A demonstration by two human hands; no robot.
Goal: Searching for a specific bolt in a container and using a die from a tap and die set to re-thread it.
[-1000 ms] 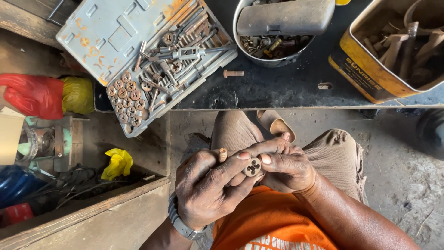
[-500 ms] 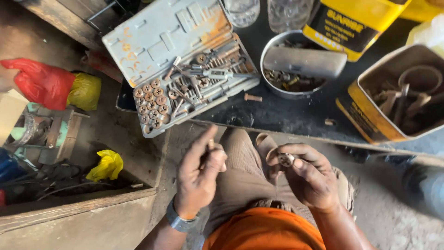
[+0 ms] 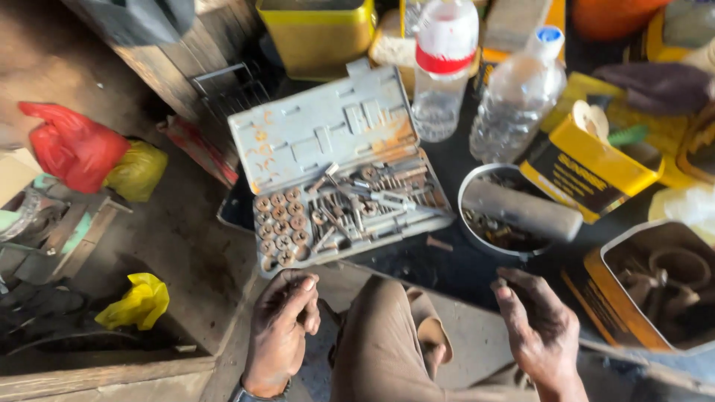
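The left hand (image 3: 281,327) curls loosely at bottom centre, its palm turned away, so whether the fingers hold anything cannot be told. The right hand (image 3: 538,327) at lower right is cut off at the wrist by the bottom edge. In the open tool case (image 3: 339,175), the small round pieces are too small to make out. The yellow tin (image 3: 655,298) at lower right runs off the frame, its contents in shadow.

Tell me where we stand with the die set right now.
Done: the grey case lies open, round dies seated in rows. In hand: the left hand hovers just below those dies, fingers curled; the right hand is by the metal bowl; I cannot tell if either holds anything. Left: case not yet closed.
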